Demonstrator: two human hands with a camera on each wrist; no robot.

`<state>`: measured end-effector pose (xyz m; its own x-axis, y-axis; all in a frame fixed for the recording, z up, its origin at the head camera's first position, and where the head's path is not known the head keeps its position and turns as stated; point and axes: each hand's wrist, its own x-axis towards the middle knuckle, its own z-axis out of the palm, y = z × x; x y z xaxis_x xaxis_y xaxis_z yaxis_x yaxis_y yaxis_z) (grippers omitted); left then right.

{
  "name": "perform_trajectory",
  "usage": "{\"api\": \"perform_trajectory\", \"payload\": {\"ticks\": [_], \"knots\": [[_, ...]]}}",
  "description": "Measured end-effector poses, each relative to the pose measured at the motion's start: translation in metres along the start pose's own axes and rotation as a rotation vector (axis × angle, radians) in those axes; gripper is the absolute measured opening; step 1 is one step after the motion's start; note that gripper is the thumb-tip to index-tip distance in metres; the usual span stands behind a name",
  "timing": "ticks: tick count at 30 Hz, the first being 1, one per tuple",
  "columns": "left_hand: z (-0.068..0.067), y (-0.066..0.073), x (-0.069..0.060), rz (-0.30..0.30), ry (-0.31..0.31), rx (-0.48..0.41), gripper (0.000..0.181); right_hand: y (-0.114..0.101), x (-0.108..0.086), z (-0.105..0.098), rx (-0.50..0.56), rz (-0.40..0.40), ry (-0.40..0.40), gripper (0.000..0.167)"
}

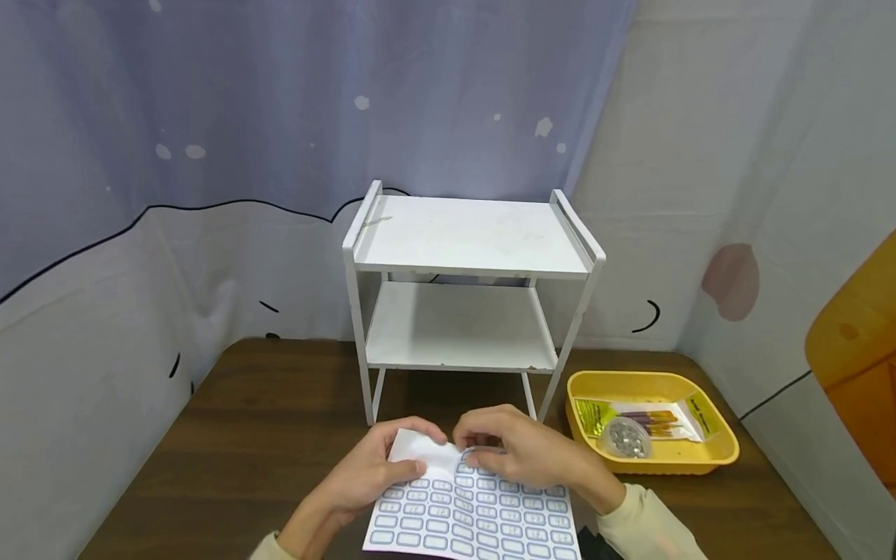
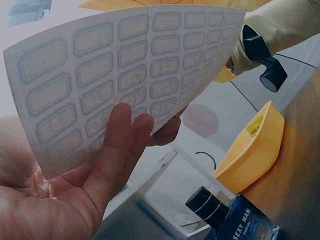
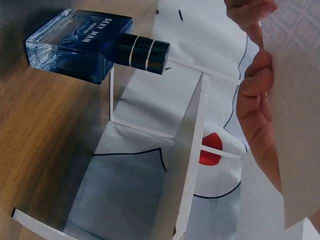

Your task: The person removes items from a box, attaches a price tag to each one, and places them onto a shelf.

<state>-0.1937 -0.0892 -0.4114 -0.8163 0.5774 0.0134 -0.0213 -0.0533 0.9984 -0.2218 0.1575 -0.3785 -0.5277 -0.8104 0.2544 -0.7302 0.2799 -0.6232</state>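
Observation:
A sheet of blue-bordered labels is held up above the table between both hands, and its upper left part is blank white. The left hand grips that blank corner, thumb in front; in the left wrist view the left hand's fingers lie behind the sheet. At the top edge, the right hand pinches the sheet with thumb and curled fingers, beside the blank part. In the right wrist view fingers show at the edge of the sheet.
A white two-tier shelf stands at the back of the wooden table. To the right, a yellow tray holds packets and a round clear container. A blue perfume bottle shows in both wrist views.

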Motion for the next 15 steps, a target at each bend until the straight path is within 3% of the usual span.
{"api": "perform_trajectory", "payload": {"ticks": [8, 15], "knots": [[-0.0009, -0.0009, 0.0013, -0.008, 0.021, -0.01, 0.035, -0.001, 0.0006, 0.0002, -0.045, -0.001, -0.008, 0.016], [-0.0004, -0.0013, 0.0, -0.03, 0.026, -0.034, 0.035, -0.0001, -0.0005, 0.0011, -0.034, -0.037, 0.035, 0.012]]}}
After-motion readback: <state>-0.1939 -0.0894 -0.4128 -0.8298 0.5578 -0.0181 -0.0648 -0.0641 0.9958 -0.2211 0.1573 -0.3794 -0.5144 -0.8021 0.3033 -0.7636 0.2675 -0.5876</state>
